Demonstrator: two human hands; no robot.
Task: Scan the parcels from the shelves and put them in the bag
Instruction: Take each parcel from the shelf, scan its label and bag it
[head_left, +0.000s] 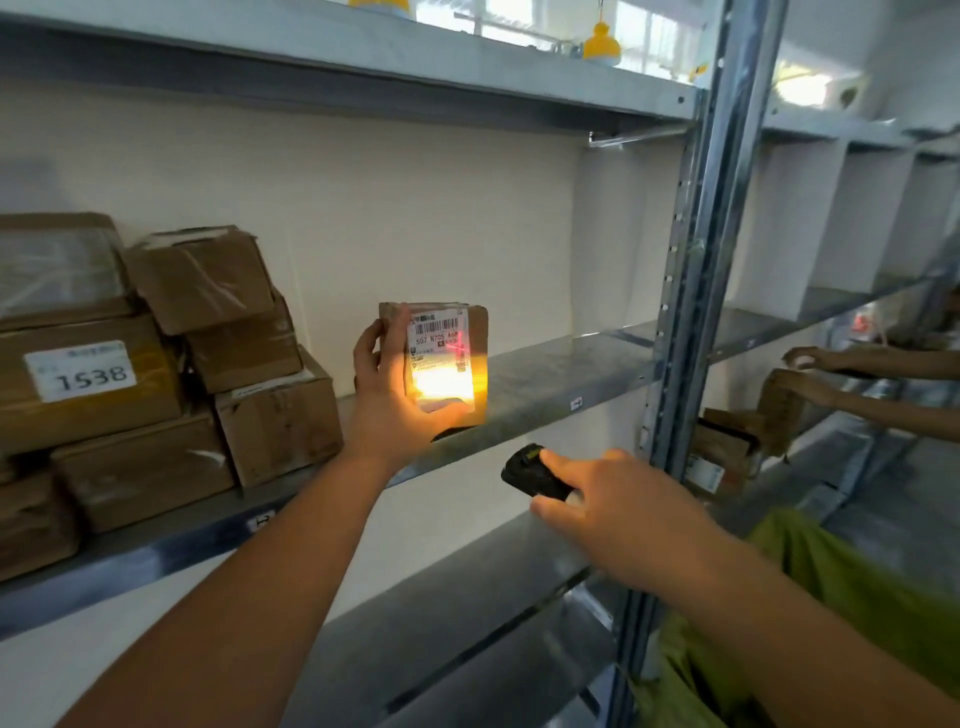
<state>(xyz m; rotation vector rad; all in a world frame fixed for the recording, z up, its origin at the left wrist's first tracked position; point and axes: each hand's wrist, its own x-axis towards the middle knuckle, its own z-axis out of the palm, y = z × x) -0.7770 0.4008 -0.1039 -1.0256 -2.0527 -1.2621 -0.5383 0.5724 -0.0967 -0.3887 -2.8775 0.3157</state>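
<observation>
My left hand (387, 395) grips a small brown cardboard parcel (475, 332) upright in front of the middle shelf (561, 379), thumb along its lower edge and fingers round its left side. The parcel's white label faces me, lit by a bright yellow glow and a red mark from the scanner. My right hand (602, 499) holds a small black scanner (530, 475) lower right of the parcel, index finger on top of it, pointed at the label. A green bag (841, 597) shows at the lower right, partly behind my right arm.
Several taped cardboard parcels (156, 374) are stacked on the shelf's left part, one labelled 1538. A metal upright (696, 291) bounds the shelf bay on the right. Beyond it, another person's hands (810, 374) handle a box on a neighbouring shelf. A lower shelf (467, 623) lies beneath.
</observation>
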